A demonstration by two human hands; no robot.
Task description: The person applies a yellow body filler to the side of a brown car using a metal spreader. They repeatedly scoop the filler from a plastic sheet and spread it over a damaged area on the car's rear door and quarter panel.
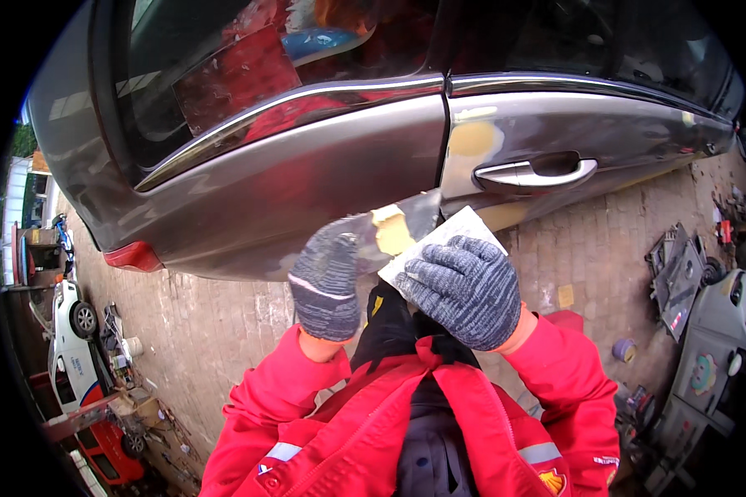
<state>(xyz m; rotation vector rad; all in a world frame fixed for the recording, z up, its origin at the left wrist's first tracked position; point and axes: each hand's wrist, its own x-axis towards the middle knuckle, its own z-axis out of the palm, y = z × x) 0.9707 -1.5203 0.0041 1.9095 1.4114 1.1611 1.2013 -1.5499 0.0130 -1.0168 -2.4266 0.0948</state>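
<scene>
My left hand [326,286], in a grey knit glove, is closed on a thin dark plate [423,214]. A lump of yellow filler putty [392,230] lies on top of the plate. My right hand [466,291], gloved the same way, grips a flat whitish spreader [469,224] with its fingers laid over the face. The spreader's left edge lies close to the putty; whether it touches is hard to tell. Beyond both hands stands a grey car door [588,124] with a yellowish filler patch [474,139] left of its silver handle [539,172].
The car's rear panel [307,174] fills the upper left, with a red tail light [133,257] low on it. Paving bricks [207,319] form the ground. A tape roll [624,350] lies at right, near loose car parts [675,269]. Other vehicles, including a white car [66,340], stand at the sides.
</scene>
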